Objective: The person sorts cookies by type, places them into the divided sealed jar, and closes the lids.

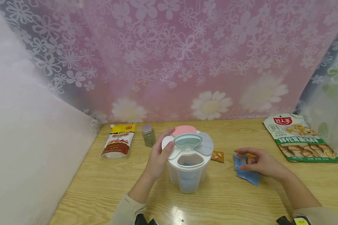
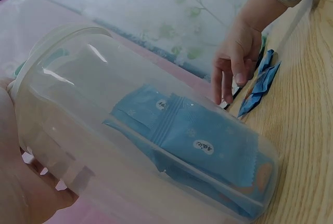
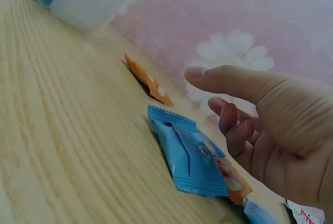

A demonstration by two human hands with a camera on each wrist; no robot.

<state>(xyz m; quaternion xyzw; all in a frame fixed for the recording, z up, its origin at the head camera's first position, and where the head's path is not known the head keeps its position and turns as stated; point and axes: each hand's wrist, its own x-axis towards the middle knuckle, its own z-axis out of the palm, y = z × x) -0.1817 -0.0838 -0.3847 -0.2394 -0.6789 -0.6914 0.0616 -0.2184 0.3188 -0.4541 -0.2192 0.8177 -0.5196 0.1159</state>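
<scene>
I see the left hand [image 1: 157,157] grasping the tub [image 1: 189,179] (blue packets [image 2: 205,141] inside), thumb on the lid [image 1: 207,144]. To the tub's right, the right hand [image 1: 260,165] is over loose blue packets [image 1: 250,177], fingers loosely bent, holding nothing; an orange packet [image 1: 218,157] lies near the tub.

Your head camera looks forward and down over the table [image 1: 222,193]; your wrist cameras look in closer, tilted, both catching the tub [image 1: 173,175] and packets [image 1: 250,177]
</scene>
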